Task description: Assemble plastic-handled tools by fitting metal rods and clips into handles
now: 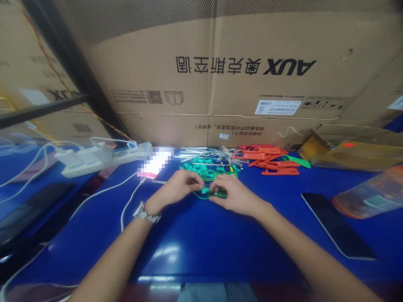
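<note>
Both hands meet over a green plastic frame (210,192) on the blue table (201,247). My left hand (179,186), with a metal watch on its wrist, has its fingers curled and pinched on the frame's left end. My right hand (231,193) is closed on the frame's right end, thumb pressing near a small teal clip. Just behind the hands lies a heap of small teal clips (201,167), with thin metal rods (195,153) beyond it.
Several red plastic frames (267,159) lie at the back right, beside a green one (297,161). A dark phone (336,224) lies flat at right, a lit phone (155,163) behind my left hand. A white power strip (94,157) with chargers and cables sits left. A large cardboard box (220,75) walls the back.
</note>
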### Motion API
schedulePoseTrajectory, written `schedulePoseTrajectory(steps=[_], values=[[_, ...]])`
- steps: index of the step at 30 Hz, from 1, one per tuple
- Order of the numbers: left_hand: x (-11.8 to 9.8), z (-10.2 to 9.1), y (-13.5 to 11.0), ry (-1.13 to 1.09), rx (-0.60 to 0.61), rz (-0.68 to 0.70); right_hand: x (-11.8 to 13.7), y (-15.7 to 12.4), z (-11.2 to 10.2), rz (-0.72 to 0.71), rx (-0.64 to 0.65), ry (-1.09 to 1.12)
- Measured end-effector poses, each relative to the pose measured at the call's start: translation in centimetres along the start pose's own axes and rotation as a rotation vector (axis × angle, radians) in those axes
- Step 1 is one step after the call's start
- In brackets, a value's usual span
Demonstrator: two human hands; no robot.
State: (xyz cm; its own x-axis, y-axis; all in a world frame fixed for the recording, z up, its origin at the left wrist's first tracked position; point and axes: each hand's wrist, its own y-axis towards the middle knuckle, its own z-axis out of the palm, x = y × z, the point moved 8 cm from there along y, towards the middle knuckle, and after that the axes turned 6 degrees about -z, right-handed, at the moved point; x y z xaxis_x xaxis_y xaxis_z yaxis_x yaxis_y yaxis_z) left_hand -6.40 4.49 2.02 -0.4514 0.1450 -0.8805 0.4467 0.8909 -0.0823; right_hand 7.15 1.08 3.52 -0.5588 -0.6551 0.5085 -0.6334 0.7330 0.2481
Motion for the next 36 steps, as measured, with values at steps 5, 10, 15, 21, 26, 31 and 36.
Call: schedulePoseTrajectory(steps=[5,10,15,21,26,31,36], values=[[0.3,0.1,0.1,-0.039,0.005,-0.021,-0.4,0.1,0.3,0.019,0.023,0.027],[0.6,0.4,0.1,-0.101,0.003,-0.061,-0.6,0.1,0.4,0.015,0.017,0.038],[-0.3,0.4,-0.2,0.057,-0.047,-0.055,-0.7,0.1,0.5,0.035,0.030,0.038],[-1.8,0.5,-0.8,0.322,-0.024,0.088,-0.7,0.1,0.4,0.047,0.027,0.051],[-2.1,1.2,-0.9,0.438,0.007,0.225,-0.8,0.1,0.4,0.035,0.023,0.072],[-1.4,0.9,-0.6,0.501,-0.095,0.200,-1.0,0.1,0.4,0.032,0.010,0.078],[-1.2,0.3,-0.6,0.564,-0.109,0.159,-0.9,0.2,0.4,0.029,0.003,0.107]])
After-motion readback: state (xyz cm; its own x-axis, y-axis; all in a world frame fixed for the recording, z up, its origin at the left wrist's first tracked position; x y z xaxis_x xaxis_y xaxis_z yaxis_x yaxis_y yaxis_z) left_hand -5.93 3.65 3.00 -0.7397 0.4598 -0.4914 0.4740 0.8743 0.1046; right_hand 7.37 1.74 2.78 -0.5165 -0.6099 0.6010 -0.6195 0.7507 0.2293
